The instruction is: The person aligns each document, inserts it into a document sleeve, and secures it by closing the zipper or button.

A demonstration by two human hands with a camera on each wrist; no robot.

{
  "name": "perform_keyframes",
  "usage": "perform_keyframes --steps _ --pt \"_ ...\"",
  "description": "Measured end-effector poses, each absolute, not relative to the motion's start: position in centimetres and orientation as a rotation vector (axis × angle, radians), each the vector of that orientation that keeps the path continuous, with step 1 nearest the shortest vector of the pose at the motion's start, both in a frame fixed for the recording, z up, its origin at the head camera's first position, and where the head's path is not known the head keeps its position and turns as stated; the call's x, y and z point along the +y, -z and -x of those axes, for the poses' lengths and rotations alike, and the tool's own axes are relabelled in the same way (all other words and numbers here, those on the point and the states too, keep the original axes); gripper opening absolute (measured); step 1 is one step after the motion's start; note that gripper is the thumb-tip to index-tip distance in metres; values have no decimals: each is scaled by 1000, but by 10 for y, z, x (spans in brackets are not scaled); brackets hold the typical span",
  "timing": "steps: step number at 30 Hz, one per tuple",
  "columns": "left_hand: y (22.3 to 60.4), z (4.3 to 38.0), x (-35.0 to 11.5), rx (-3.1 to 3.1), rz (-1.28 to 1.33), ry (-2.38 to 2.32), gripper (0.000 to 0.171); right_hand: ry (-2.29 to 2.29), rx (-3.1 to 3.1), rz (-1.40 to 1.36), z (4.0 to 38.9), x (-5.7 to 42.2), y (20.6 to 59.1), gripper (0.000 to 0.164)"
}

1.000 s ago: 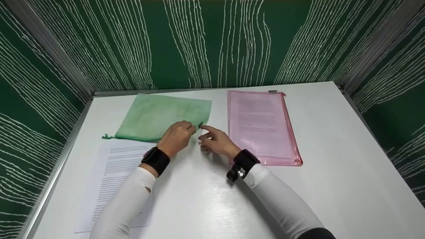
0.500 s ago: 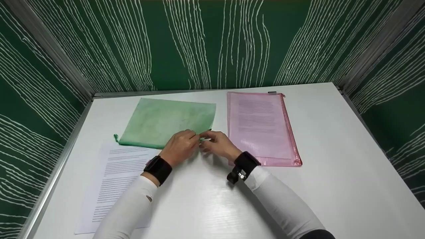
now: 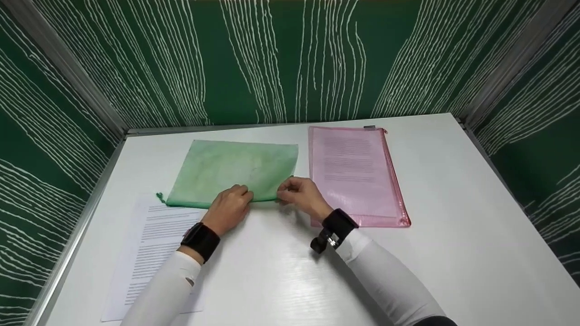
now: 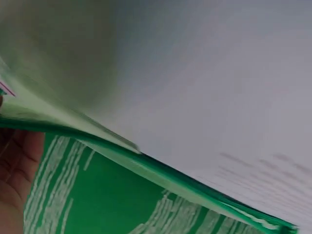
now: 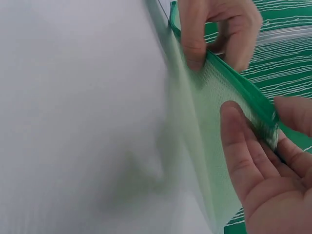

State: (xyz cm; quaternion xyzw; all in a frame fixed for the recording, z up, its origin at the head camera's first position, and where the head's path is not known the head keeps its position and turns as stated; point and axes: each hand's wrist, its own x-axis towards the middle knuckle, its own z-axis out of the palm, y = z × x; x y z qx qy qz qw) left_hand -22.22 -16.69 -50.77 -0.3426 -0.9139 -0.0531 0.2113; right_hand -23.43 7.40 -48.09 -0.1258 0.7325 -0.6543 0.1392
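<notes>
A translucent green mesh zip pouch (image 3: pixel 231 170) lies on the white table, its dark green zipper edge facing me. My left hand (image 3: pixel 229 206) pinches that near edge right of its middle. In the right wrist view the left thumb and fingers (image 5: pixel 195 48) sit on opposite sides of the edge. My right hand (image 3: pixel 302 194) grips the pouch's near right corner; the right wrist view shows the thumb and fingers on either side of this raised corner. A green zipper pull or tassel (image 3: pixel 160 197) sticks out at the left end. The right fingertips are partly hidden in the head view.
Printed sheets (image 3: pixel 154 258) lie at the left under my forearm, their top beside the pouch's near edge. To the right is a pink zip pouch (image 3: pixel 353 181) with a printed page inside. Green walls (image 3: pixel 290 63) with white lines enclose the table (image 3: pixel 453 253).
The green pouch has come nearer to me and slightly right. My left hand has slid left along its zipper edge, away from the right hand, which has closed on the corner.
</notes>
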Motion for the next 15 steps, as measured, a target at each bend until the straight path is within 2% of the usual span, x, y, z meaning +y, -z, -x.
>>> perform_keyframes --steps 3,9,15 --pt "509 221 -182 -2550 860 134 8 1897 2137 340 232 76 481 9" --pt "508 219 -215 -2605 635 123 11 1889 2148 335 227 83 486 12" --pt "493 214 -240 -2646 458 172 11 1864 2197 292 222 98 490 14"
